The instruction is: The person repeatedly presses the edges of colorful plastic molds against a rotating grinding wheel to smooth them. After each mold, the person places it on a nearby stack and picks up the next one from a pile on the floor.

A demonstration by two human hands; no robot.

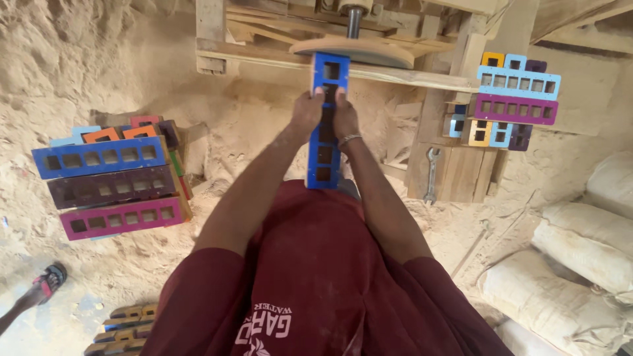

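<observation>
Sawdust covers the workshop floor [99, 72] and drifts up against a rough wooden machine frame [277, 39] at the top of the view. At the centre, a long blue frame with square cut-outs [328, 118] is held lengthwise away from the person's body, its far end pressed up to the edge of a flat wooden disc [359, 51] on a metal shaft [354, 21]. The left hand [307, 111] and the right hand [344, 115] close around the frame's two long edges, fingers wrapped tight, one on each side at the same height. A bangle [349, 139] sits on the right wrist. To the left, blue, brown and pink frames lie in a left stack [109, 184]. To the right, light blue and purple ones rest in a right stack [517, 99] on a wooden stand, with a spanner [432, 175] hanging beside it. Pale sacks [580, 264] lie at the lower right.
</observation>
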